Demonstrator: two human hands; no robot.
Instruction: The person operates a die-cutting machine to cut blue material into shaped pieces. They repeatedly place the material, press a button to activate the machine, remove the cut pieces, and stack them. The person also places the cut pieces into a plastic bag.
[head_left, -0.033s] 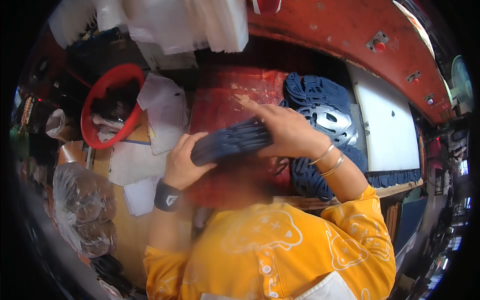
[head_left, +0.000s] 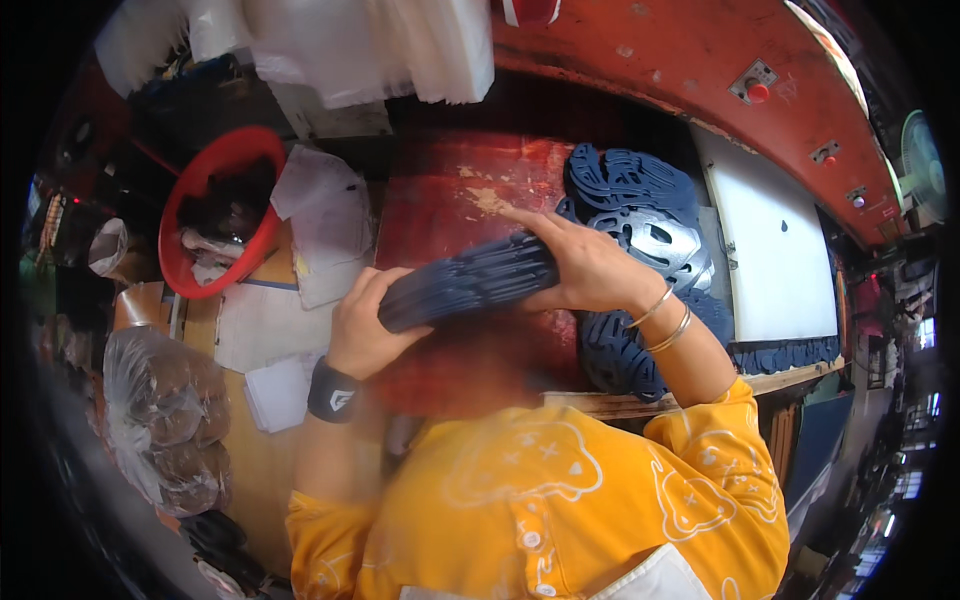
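Between my two hands is a stack of dark blue cut-out pieces (head_left: 465, 282), layered flat on one another and seen edge-on. My left hand (head_left: 368, 325) grips its left end, thumb beneath and fingers over the top. At the right end, my right hand (head_left: 590, 262) closes on it with fingers and thumb. The stack is held up over a worn red surface (head_left: 430, 200). Just right of my right hand lie more dark blue slotted pieces (head_left: 640, 185) in piles, a shiny silvery slotted piece (head_left: 655, 238) among them.
A red machine front (head_left: 650, 60) with buttons runs across the far right. Beside the piles stands a white board (head_left: 775, 250). On the left are a red tub (head_left: 170, 240) with dark scraps, papers (head_left: 275, 395) and a clear plastic bag (head_left: 165, 400) of brown things. White sheeting hangs above.
My right hand has shifted slightly to the right, and the stack's right end reaches a little farther that way. My left hand has barely moved.
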